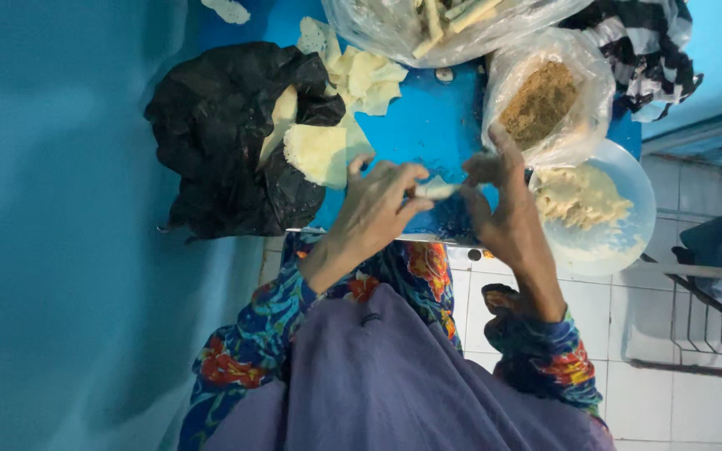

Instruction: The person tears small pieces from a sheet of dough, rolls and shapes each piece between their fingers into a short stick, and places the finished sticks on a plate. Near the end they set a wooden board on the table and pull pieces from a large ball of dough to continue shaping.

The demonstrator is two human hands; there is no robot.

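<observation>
Two hands met over the near edge of the blue table [428, 125], the left hand [373, 209] and right hand [499, 213] each pinching an end of a small pale dough roll [436, 190] between fingertips. Thin pale wrappers [323, 150] lay on a black plastic bag [219, 134] toward the table's left side. A bag of brown crumbs [545, 100] and a filling plate [628, 234] sat at the right edge.
</observation>
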